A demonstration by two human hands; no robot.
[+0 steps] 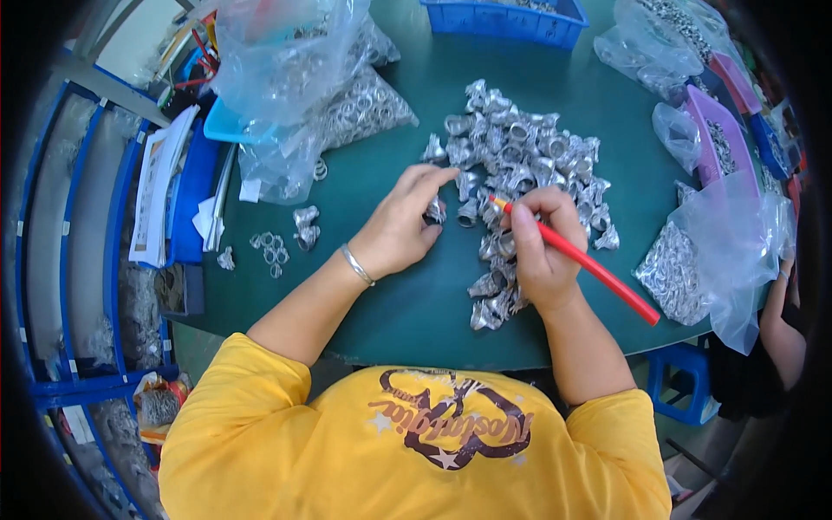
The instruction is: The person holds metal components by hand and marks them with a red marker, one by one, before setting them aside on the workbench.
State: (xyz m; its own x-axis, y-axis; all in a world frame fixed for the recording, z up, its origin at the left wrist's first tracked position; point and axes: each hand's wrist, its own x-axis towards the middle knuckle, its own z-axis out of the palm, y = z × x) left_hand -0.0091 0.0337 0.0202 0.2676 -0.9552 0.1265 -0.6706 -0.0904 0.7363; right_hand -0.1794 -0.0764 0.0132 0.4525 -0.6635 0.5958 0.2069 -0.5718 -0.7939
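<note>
My left hand (394, 227) has its fingers curled around a chunky silver-coloured ring (435, 211), partly hidden by the fingers. In my right hand (548, 256) is a red pencil (607, 279), its yellowish pointed end toward the left hand and its long red body slanting down to the right. The pencil tip is apart from the held ring. A large heap of similar silver-coloured rings (520, 143) lies just beyond and between the hands, its near end reaching beside my right wrist.
Small groups of rings (274, 250) lie on the green table (373, 325) at left. Clear bags of rings (368, 108) stand behind them. A blue bin (511, 24) sits at the far edge; purple trays (712, 143) and a filled bag (672, 269) line the right. Another person's arm (783, 325) shows there.
</note>
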